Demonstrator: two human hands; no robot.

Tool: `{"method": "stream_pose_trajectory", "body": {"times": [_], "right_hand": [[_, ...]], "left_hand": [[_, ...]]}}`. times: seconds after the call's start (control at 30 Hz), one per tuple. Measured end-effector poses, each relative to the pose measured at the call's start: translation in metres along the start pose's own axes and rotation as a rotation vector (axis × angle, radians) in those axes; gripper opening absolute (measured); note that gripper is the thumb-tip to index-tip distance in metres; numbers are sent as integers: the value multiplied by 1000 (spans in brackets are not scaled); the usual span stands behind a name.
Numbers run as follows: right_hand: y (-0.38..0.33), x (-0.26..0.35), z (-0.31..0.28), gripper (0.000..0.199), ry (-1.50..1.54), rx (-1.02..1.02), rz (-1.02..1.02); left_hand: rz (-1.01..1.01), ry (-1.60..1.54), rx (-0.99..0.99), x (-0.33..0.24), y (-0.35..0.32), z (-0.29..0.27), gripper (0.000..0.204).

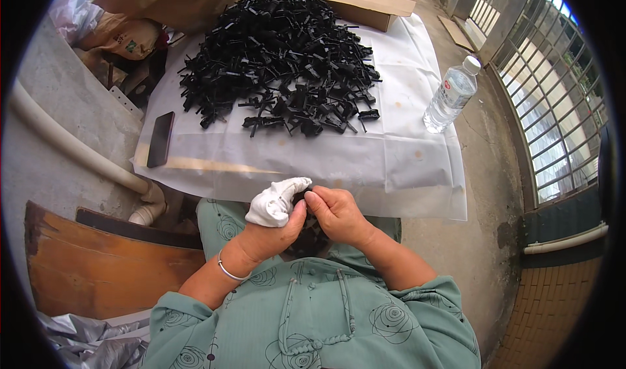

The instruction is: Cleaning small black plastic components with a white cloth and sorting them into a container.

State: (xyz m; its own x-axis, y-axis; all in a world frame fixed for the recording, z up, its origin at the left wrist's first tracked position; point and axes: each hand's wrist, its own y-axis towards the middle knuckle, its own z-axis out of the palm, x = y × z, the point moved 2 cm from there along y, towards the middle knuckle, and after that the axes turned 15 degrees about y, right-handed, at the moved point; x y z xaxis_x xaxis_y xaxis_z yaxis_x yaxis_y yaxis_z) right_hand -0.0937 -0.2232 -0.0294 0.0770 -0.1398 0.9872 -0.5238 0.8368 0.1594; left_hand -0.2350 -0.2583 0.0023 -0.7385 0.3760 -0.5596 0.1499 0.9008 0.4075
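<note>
A light-green patterned top (261, 320) fills the bottom centre of the frame, nearest the camera, with 2 forearms reaching up from it. At mid-frame the 2 hands are together: the left hand (279, 231), its fingers covered by white cloth (272, 204), and the right hand (339, 216), bare, both closed on 1 small dark piece (300, 196). That piece sits between the fingertips just off the near edge of the tabletop, mostly hidden, so its shape cannot be told. A bracelet (231, 272) rings the left wrist. At upper centre a large heap of black parts (280, 56) covers much of the tabletop (407, 128), which is spread with whitish sheeting. A dark phone (161, 139) lies left of the heap; a clear bottle (450, 95) with a white cap stands at right. A cardboard box (368, 0) is at the top, behind the heap.
</note>
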Motion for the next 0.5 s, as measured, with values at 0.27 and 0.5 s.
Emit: {"method": "stream_pose_trajectory", "body": {"times": [0.27, 0.5], "right_hand": [[4, -6, 1, 22, 233, -16, 32], [7, 0, -17, 13, -144, 38, -211]], "left_hand": [[-64, -121, -28, 14, -9, 12, 30], [-435, -724, 177, 19, 0, 1, 33]]}}
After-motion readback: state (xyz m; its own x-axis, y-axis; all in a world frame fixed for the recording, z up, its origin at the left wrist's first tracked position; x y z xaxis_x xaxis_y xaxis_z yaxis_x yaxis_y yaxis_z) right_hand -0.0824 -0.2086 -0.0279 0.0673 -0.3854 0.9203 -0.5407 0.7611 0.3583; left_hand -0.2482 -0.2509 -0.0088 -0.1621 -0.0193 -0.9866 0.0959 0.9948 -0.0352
